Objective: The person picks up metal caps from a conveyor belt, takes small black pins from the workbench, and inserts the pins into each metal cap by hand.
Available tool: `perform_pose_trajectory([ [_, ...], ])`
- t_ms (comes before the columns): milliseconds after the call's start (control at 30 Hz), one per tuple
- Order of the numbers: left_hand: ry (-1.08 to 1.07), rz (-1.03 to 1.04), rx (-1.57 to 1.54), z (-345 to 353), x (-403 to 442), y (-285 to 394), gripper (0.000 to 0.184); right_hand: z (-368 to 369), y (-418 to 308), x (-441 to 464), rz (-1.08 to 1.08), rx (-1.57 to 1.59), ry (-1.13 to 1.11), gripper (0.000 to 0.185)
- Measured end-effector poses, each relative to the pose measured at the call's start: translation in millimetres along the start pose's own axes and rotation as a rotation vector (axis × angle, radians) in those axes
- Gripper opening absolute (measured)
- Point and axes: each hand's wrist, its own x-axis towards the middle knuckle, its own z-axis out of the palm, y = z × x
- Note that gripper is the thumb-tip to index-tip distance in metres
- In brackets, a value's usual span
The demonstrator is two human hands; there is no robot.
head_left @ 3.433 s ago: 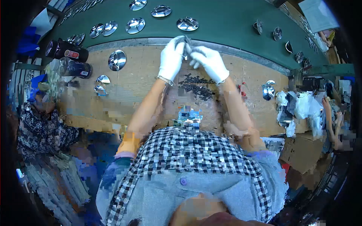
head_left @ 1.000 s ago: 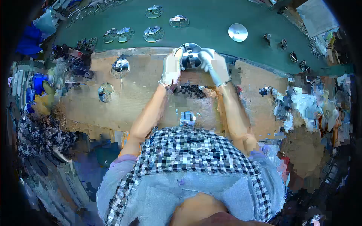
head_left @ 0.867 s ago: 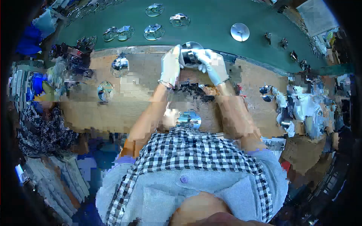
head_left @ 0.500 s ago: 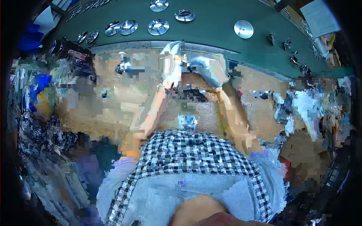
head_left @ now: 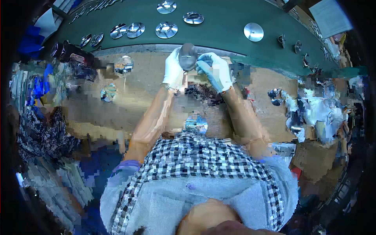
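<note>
My left hand (head_left: 173,70), in a white glove, grips a round grey metal disc (head_left: 188,57) by its left side. The disc is tipped up at the bench's far edge, with a short light line across its face. My right hand (head_left: 216,71), gloved too, is beside the disc with its fingers curled in. Its fingertips are close to the disc's lower right edge; whether they touch it or pinch something small I cannot tell. Beneath the hands a dark patch (head_left: 203,94) lies on the wooden bench (head_left: 149,82), too smeared to name.
Beyond the bench runs a green surface (head_left: 219,35) bearing several shiny round metal pieces, among them a disc (head_left: 253,32) and a lid-like piece (head_left: 166,29). A dark cylindrical object (head_left: 74,53) stands at left. White cloth-like material (head_left: 317,111) lies at right.
The grey disc now shows clearly, raised in my left hand. My right hand has drawn slightly down and its fingers are curled beside the disc. The earlier picture is heavily smeared.
</note>
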Motion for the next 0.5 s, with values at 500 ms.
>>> perform_pose_trajectory([
  [500,0.058,0.413,0.550,9.6,-9.6,-2.5,0.032,8.9,-7.6,0.4,-0.083,-0.003,0.099,0.015],
])
